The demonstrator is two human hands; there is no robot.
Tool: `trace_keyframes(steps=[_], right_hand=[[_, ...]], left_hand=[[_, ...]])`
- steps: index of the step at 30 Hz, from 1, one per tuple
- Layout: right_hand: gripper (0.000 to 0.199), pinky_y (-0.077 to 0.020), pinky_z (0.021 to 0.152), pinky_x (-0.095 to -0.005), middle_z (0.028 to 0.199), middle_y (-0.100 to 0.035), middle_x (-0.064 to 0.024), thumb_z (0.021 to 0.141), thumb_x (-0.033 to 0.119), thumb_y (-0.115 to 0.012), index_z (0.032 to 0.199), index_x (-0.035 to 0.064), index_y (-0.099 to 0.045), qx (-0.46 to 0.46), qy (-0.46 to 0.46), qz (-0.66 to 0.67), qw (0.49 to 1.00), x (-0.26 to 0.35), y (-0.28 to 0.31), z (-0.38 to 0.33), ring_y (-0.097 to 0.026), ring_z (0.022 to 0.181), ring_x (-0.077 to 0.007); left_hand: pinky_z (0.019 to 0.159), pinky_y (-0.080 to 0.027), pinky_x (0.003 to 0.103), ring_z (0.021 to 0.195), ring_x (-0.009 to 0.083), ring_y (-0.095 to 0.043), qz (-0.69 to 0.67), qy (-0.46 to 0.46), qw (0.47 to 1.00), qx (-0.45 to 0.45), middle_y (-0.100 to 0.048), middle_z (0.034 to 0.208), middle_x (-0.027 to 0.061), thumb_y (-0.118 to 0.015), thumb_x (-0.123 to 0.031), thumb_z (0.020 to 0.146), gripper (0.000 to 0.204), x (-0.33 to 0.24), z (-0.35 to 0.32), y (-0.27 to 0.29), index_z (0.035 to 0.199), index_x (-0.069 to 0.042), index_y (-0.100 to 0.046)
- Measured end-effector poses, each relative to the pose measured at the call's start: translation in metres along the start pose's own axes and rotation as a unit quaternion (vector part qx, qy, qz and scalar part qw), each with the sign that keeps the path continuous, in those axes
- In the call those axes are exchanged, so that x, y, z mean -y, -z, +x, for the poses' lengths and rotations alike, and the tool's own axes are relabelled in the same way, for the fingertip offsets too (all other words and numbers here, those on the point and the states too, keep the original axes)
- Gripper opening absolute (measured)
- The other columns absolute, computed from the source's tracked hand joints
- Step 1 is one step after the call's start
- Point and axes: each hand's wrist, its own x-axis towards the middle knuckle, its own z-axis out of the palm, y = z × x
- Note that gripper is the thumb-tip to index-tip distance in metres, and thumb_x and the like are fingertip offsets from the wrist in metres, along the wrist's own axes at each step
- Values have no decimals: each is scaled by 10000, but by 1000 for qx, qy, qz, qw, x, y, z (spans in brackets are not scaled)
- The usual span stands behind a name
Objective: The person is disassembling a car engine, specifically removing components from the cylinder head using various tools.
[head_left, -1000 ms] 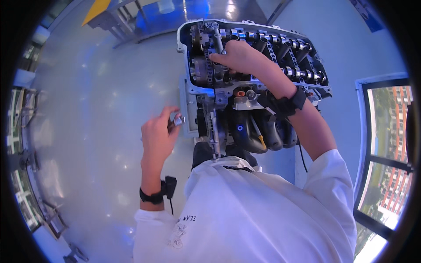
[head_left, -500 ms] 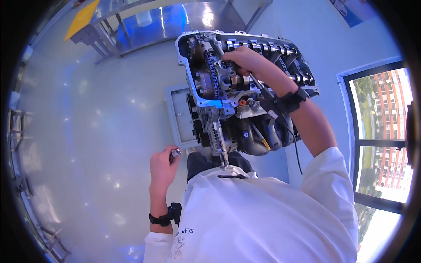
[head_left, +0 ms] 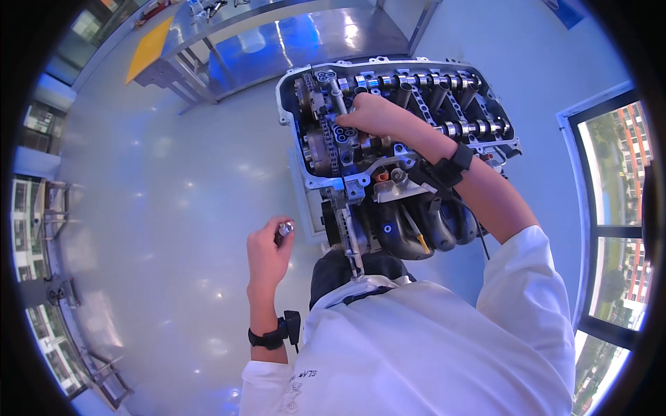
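Observation:
My left hand (head_left: 267,255) is closed around a short silver socket (head_left: 286,228), out over the floor to the left of the engine. Only the bright round end of the socket shows past the fingers. The open-topped engine (head_left: 309,182) stands in front of me. My right hand (head_left: 371,115) is closed and rests over its cylinder head, close to the timing chain (head_left: 331,147). A slim silver rod (head_left: 338,97) reaches up and away from the right fingers. Whether those fingers grip it is hidden. Camshafts (head_left: 466,130) run to the right of that hand.
Black intake pipes (head_left: 399,232) bulge from the engine's near side, with a yellow-tipped dipstick (head_left: 422,243) among them. A metal workbench (head_left: 277,15) with a yellow panel (head_left: 150,50) stands beyond. At the right is a tall window (head_left: 610,180).
The view has shifted, so the engine and bench sit slightly lower. My right hand has moved a little left over the head. My left hand still holds the socket.

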Motion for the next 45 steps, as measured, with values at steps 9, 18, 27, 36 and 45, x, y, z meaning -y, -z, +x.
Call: trace_keyframes(steps=[9,18,27,36,45], right_hand=[[511,-553,686,-381,673,-683,-179,790,403,-679,820,-107,-684,-40,3,-92,995,4,4,0,-687,618,-276],[477,-556,760,-411,753,-704,-199,863,391,-626,928,-73,-711,-211,-89,-197,953,29,-6,19,-709,742,-315],[508,-551,596,-388,823,-699,-147,930,460,-576,1047,-24,-678,-73,-180,-160,968,51,21,81,-685,696,-273],[510,-558,749,-480,812,-683,-274,851,402,-610,910,-99,-681,-141,-252,-156,945,54,5,111,-683,794,-437],[358,-559,746,-470,780,-688,-219,830,302,-628,941,-24,-728,-236,-307,-131,913,76,14,95,-682,790,-392]], left_hand=[[497,-373,284,487,145,-432,-1,-59,997,53,-516,597,102,-670,-3,860,81,1,53,46,935,10,-643],[488,-313,278,511,102,-380,-29,-53,984,169,-455,579,50,-651,-37,900,58,126,97,135,904,21,-654],[508,-378,312,506,150,-439,-15,-56,974,221,-520,599,105,-650,-52,890,65,157,164,130,919,6,-653],[507,-322,273,560,62,-399,-72,-81,918,381,-512,608,26,-652,-94,915,97,176,296,70,918,3,-663],[510,-320,269,558,65,-408,-19,-164,818,551,-478,603,17,-645,-86,927,92,178,490,33,920,6,-656]])
